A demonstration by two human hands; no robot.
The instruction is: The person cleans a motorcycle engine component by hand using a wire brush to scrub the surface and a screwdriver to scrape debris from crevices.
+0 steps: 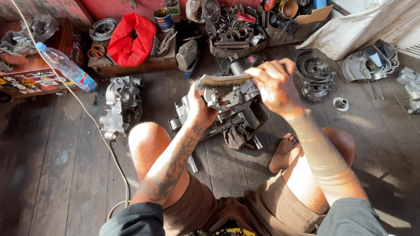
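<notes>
— Scrubbing is under way in the head view: the right hand is clenched around the handle of a wire brush, whose bristles lie across the top of a grey engine casing. The left hand grips that casing from its near side and steadies it above the wooden floor, between the person's knees.

— How much of the cleaning looks finished?

— Hard to say closely. I'd judge it partway: the upper faces near the brush catch the light as bare metal, while the lower parts sit in shadow and look darker, perhaps still grimy. A crumpled rag lies just under the casing, touching it or nearly so.

— And the other parts around?

— A second casing lies on the floor to the left, well apart from both hands, and a round cover rests to the right, near the brushing hand. More housings sit further right. Whether these have been brushed I cannot tell; none is being touched.

— Anything else nearby?

— A plastic water bottle lies on a stickered box at the left, a red bag sits on a low crate, and a tray of small parts stands beyond the casing. A pale cable runs across the floor.
</notes>
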